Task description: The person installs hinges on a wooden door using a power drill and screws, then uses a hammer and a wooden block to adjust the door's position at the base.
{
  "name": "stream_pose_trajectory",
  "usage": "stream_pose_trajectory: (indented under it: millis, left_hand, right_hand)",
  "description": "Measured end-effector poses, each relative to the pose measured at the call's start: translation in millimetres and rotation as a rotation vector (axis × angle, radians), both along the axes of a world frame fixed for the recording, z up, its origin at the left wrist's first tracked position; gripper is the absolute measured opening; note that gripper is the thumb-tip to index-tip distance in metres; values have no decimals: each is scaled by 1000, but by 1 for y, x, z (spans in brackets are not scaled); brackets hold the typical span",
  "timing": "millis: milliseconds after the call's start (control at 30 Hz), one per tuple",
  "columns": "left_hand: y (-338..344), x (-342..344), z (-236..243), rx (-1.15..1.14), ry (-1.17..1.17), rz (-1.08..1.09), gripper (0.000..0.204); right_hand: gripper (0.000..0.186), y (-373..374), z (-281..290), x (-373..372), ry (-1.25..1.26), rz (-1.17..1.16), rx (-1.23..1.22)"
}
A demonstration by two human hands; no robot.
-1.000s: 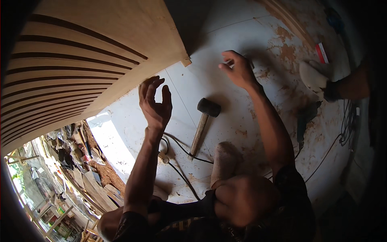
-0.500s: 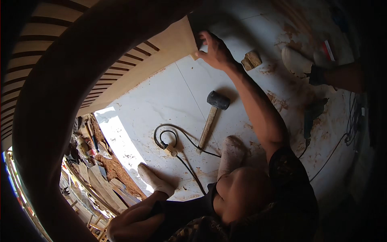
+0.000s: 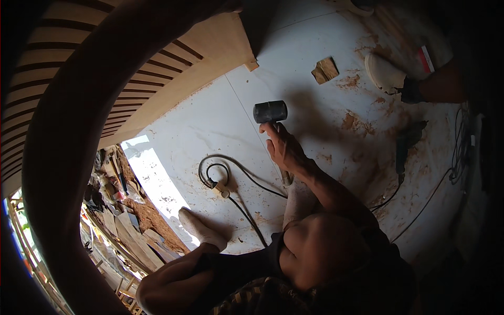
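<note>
Black-headed mallet (image 3: pixel 270 112) is held by the curled right hand (image 3: pixel 286 150)

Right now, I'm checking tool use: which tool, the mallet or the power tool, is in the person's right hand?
The black-headed mallet: the right hand grips its handle below the head, while the green power tool lies apart on the floor.

The pale tiled floor (image 3: pixel 210 126), crossed by thin seams (image 3: pixel 242 102), carries scattered brown dust (image 3: pixel 357 124). Bright sunlight (image 3: pixel 152 164) falls in a strip along its left edge, beside brown dirt (image 3: pixel 146 216) strewn with scrap wood (image 3: pixel 126 231); the far right lies in shadow.
</note>
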State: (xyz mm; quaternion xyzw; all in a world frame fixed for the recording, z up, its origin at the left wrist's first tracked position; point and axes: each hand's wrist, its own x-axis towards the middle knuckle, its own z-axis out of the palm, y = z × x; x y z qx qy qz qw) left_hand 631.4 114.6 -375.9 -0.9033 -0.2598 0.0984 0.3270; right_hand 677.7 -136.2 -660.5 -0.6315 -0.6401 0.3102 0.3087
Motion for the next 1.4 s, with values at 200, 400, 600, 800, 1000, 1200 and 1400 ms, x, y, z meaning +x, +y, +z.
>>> stream_pose_trajectory:
  millis: [200, 400, 600, 800, 1000, 1200, 1400]
  left_hand:
    - [7, -2, 12, -53, 109, 107, 35]
    - [5, 7, 14, -110, 222, 209, 41]
    - [14, 0, 13, -93, 141, 141, 42]
    - [14, -11, 23, 110, 239, -74, 39]
    - [14, -15, 16, 78, 157, -92, 36]
    - [15, -9, 19, 68, 94, -99, 33]
    - [14, -16, 22, 66, 117, -101, 30]
  right_hand:
    - [25, 62, 40, -32, -43, 396, 167]
    - [21, 115, -50, -113, -155, 480, 695]
    - [19, 145, -60, -169, -78, 490, 1088]
    - [25, 191, -74, -138, -16, 421, 1165]
    - [16, 180, -35, -144, -99, 777, 629]
    - [15, 211, -68, -90, -13, 374, 1000]
    - [21, 199, -26, -101, -95, 789, 425]
